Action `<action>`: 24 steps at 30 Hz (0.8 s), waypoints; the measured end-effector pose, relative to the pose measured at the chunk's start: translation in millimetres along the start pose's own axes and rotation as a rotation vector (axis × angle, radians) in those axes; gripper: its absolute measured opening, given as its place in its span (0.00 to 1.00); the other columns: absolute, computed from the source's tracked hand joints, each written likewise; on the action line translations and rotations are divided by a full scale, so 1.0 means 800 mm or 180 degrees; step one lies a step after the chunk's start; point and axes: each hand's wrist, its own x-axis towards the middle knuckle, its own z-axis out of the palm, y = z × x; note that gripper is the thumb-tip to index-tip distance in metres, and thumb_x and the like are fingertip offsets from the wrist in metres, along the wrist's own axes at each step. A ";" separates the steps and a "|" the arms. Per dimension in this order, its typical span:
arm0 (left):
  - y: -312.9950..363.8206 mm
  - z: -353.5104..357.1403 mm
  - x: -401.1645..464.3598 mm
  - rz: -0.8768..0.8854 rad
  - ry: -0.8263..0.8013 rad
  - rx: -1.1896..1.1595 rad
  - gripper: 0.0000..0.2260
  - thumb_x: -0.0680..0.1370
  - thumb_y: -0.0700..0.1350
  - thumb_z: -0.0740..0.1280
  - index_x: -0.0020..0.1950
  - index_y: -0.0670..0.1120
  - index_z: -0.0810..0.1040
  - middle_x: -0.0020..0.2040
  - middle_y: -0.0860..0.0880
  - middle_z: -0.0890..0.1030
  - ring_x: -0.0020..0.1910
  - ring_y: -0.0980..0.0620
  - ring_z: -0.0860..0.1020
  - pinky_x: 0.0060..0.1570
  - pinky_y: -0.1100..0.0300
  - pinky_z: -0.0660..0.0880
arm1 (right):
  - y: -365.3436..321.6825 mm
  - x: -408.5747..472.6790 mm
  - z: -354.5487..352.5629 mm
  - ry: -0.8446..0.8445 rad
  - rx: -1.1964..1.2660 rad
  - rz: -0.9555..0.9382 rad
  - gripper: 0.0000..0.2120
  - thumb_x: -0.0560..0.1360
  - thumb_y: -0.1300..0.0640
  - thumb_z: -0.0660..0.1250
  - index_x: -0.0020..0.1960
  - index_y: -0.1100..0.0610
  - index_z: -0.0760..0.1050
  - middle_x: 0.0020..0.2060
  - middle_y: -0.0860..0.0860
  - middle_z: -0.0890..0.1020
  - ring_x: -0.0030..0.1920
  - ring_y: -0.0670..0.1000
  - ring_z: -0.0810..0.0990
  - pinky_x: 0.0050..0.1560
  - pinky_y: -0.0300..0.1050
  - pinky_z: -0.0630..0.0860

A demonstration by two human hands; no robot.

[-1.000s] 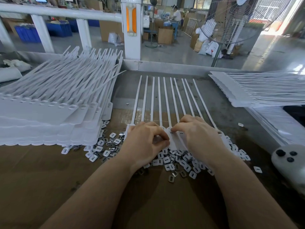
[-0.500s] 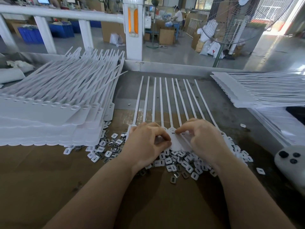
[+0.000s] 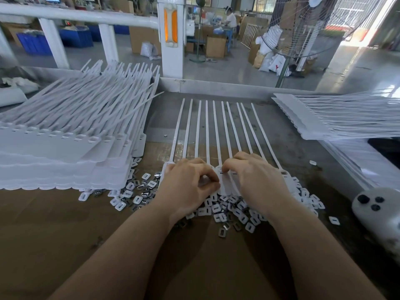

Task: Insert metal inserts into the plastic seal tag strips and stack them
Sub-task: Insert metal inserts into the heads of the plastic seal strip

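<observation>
Two hands worked at the near end of a seal tag strip [image 3: 216,131] that lay flat on the surface [image 3: 65,234], its thin tails pointing away. The left hand [image 3: 188,187] had its fingers curled, the tips pinching at the tag heads. The right hand [image 3: 257,180] pressed bent fingertips on a tag slot; whether it held an insert I could not tell. Loose metal inserts [image 3: 229,211] lay heaped just under both hands. A tall stack of strips [image 3: 65,135] stood at left, another stack [image 3: 337,118] at right.
</observation>
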 end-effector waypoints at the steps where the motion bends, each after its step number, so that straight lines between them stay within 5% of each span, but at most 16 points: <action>1: 0.000 0.000 0.000 -0.0007 -0.0007 -0.0011 0.02 0.73 0.53 0.68 0.45 0.58 0.78 0.46 0.62 0.75 0.52 0.58 0.70 0.61 0.49 0.65 | 0.000 0.000 0.001 0.0009 0.0030 0.0025 0.16 0.76 0.62 0.56 0.58 0.47 0.74 0.54 0.45 0.75 0.56 0.48 0.70 0.55 0.43 0.70; 12: 0.001 -0.002 -0.001 0.0030 -0.0015 0.0012 0.02 0.73 0.52 0.68 0.43 0.60 0.77 0.43 0.64 0.73 0.51 0.59 0.70 0.61 0.51 0.65 | 0.008 0.004 0.011 0.0102 0.0263 0.0162 0.16 0.76 0.63 0.57 0.56 0.47 0.75 0.53 0.45 0.75 0.57 0.46 0.69 0.56 0.42 0.68; 16: -0.001 -0.001 0.000 0.0111 0.0041 0.0207 0.04 0.75 0.52 0.67 0.48 0.57 0.81 0.44 0.65 0.73 0.54 0.60 0.70 0.61 0.56 0.61 | 0.013 0.003 0.009 0.0893 0.1354 0.0654 0.19 0.73 0.67 0.55 0.52 0.52 0.79 0.43 0.42 0.77 0.41 0.39 0.72 0.45 0.31 0.66; 18: 0.000 -0.001 0.000 0.0204 0.0059 0.0398 0.06 0.76 0.52 0.66 0.50 0.57 0.81 0.45 0.65 0.73 0.55 0.61 0.70 0.61 0.60 0.58 | 0.022 0.007 0.007 0.1272 0.1715 0.0964 0.18 0.75 0.69 0.55 0.49 0.53 0.80 0.40 0.43 0.78 0.37 0.39 0.72 0.42 0.34 0.67; 24: 0.017 0.002 -0.004 0.0514 0.0201 0.1088 0.10 0.79 0.52 0.60 0.57 0.59 0.78 0.57 0.62 0.76 0.60 0.60 0.67 0.59 0.62 0.47 | 0.030 0.010 0.010 0.1266 0.1846 0.1110 0.16 0.77 0.67 0.56 0.47 0.52 0.80 0.39 0.45 0.78 0.32 0.38 0.72 0.35 0.28 0.66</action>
